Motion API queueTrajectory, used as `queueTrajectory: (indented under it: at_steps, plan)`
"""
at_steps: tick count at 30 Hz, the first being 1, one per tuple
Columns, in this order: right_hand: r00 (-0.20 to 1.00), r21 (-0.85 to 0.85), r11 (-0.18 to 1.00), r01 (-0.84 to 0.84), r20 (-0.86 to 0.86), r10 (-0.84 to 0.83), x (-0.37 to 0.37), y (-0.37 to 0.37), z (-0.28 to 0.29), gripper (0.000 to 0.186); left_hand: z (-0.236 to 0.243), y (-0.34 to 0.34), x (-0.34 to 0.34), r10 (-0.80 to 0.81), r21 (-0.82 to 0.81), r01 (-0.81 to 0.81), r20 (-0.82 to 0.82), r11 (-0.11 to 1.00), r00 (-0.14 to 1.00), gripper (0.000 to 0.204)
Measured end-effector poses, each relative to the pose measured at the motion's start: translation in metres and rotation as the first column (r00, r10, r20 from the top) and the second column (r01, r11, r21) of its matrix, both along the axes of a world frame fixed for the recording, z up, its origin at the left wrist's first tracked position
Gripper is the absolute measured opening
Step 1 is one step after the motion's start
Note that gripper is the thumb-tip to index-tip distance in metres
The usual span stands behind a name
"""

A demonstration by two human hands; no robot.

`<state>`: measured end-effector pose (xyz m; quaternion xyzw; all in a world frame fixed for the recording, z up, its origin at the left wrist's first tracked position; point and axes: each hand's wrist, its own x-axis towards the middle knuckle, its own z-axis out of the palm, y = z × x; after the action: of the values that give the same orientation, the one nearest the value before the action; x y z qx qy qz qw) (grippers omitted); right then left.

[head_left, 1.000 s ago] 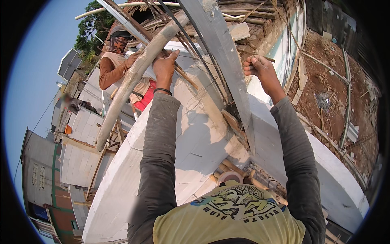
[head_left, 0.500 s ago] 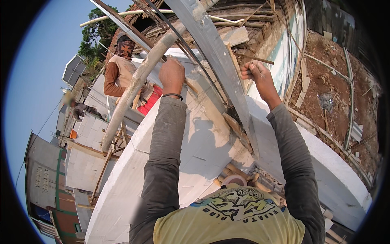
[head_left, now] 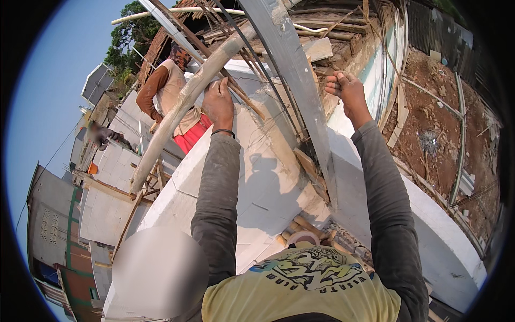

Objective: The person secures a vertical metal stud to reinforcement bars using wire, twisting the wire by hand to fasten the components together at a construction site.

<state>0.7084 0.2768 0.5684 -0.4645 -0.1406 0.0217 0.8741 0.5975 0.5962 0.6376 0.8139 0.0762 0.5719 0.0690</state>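
Observation:
My left hand point(head_left: 219, 106) is raised beside a round, pale pole point(head_left: 188, 104) that slants up to the right. Its fingers are curled, and whatever they hold is hidden. A thin wooden strip point(head_left: 248, 101) runs down just right of those fingers. On the other side of a grey metal beam point(head_left: 292, 80), my right hand point(head_left: 351, 99) is up with fingertips pinched together. I cannot make out anything between them. Dark thin rods point(head_left: 273, 88) stand between my two hands, close to the beam.
Below me runs a white block wall point(head_left: 244, 188), with another white wall top point(head_left: 407, 214) on the right. A co-worker point(head_left: 174, 96) in a tan vest stands beyond the pole; another person point(head_left: 107, 137) is farther left. Bare brown soil point(head_left: 429, 118) lies at the far right.
My left hand has come down and left, uncovering more of the wooden strip. My right hand has shifted slightly right; the thin stick near its fingers no longer shows. The co-worker has turned and leaned.

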Motion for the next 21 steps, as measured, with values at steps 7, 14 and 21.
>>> queueTrajectory:
  at_steps: [7, 14, 21]
  plan:
    - [0.996, 0.081, 0.995, 0.058, 0.062, -0.064, -0.014, 0.002, 0.007, 0.023, -0.009, 0.020, 0.030, -0.290, -0.708, 0.400, 0.279, 0.582, 0.915, 0.022]
    - [0.816, -0.226, 0.946, 0.231, 0.575, -0.061, -0.054, -0.013, 0.036, 0.022, -0.015, 0.037, 0.021, -0.320, -0.798, 0.414, 0.293, 0.438, 0.901, 0.025]
    - [0.654, -0.239, 0.859, 0.453, 0.743, -0.139, -0.078, -0.016, 0.035, 0.012, -0.017, 0.030, 0.012, -0.335, -0.815, 0.456, 0.344, 0.358, 0.877, 0.020]
